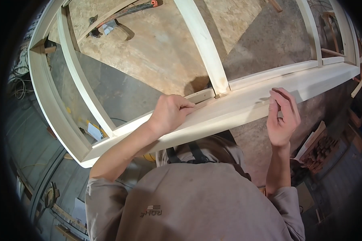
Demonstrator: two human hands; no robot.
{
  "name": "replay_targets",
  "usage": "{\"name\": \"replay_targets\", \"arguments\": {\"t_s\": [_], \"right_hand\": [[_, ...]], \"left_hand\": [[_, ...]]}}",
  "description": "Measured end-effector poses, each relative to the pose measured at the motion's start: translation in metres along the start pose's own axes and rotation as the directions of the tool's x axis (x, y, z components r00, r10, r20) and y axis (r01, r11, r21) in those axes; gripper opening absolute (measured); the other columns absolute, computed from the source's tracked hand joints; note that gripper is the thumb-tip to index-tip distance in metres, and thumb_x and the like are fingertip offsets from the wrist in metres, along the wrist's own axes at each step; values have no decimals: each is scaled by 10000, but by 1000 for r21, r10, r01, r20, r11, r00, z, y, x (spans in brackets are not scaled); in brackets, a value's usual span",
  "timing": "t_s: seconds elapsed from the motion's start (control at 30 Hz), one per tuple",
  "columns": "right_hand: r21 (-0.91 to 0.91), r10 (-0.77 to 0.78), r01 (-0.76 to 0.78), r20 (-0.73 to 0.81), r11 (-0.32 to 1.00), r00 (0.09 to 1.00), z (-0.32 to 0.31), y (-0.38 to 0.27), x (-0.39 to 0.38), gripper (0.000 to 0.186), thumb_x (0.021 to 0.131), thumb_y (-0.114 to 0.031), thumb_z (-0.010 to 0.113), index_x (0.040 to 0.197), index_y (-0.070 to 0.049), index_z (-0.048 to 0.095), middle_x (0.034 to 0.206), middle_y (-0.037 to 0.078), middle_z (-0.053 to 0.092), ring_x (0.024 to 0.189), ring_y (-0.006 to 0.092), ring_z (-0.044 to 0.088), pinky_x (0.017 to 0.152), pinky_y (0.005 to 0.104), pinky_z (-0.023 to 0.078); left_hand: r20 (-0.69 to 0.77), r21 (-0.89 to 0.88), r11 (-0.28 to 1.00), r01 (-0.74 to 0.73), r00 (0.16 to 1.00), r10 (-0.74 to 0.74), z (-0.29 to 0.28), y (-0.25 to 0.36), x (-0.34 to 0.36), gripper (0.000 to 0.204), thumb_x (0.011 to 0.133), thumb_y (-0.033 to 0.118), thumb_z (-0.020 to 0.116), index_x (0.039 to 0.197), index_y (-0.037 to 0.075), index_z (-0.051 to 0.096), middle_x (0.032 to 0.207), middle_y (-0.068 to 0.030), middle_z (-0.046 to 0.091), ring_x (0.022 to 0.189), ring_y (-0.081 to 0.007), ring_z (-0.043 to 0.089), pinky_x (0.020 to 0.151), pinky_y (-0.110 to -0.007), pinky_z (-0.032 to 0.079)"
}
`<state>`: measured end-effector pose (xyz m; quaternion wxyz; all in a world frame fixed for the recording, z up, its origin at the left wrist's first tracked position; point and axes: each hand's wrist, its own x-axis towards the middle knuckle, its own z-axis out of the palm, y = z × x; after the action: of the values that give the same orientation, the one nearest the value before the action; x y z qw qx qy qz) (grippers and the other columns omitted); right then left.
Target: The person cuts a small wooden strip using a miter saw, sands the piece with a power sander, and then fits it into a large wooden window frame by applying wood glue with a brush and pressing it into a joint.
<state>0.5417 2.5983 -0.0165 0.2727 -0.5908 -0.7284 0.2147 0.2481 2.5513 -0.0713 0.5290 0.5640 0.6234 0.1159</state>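
The long, pale wooden frame rail ran lower left to upper right, the curled left hand nearer the pale, curved wooden crossbar than the bent-fingered right hand, any grip in either indiscernible.

The wooden frame looks smooth and matt to me; beneath it lies mottled wood-panel board, beside it a matt cloth short-sleeved shirt.
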Motion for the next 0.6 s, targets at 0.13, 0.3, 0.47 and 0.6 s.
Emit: {"name": "replay_targets", "arguments": {"t_s": [0.13,0.3,0.47,0.6], "right_hand": [[62,2,-5,34,998,999,-5,-7,9,155,869,54,640,1012,18,687,1032,136,678,827,190,647,676,247,515],[16,19,-30,478,999,878,11,-26,61,217,852,-61,689,1056,4,654,1037,180,676,875,262,666,756,315,519],[-337,246,93,823,937,512,73,-33,96,594,771,-283,790,1187,47,524,1035,259,659,991,400,646,871,430,496],[-394,326,125,870,910,369,95,-39,90,841,664,-398,853,1184,136,462,1048,281,653,1036,424,628,906,458,491]], "left_hand": [[54,52,998,38,998,-40,-1,10,5,148,790,49,730,934,22,747,886,-185,711,764,-300,701,706,-324,551],[26,75,997,14,1000,-16,-2,5,5,132,782,52,722,908,24,750,861,-181,709,754,-307,697,714,-341,552],[21,45,998,39,999,-40,1,4,9,115,773,54,721,880,34,758,844,-176,710,743,-319,691,715,-352,552],[-16,87,996,-28,999,29,5,-2,7,119,767,86,733,873,39,760,836,-173,709,746,-328,687,712,-360,552]]}}
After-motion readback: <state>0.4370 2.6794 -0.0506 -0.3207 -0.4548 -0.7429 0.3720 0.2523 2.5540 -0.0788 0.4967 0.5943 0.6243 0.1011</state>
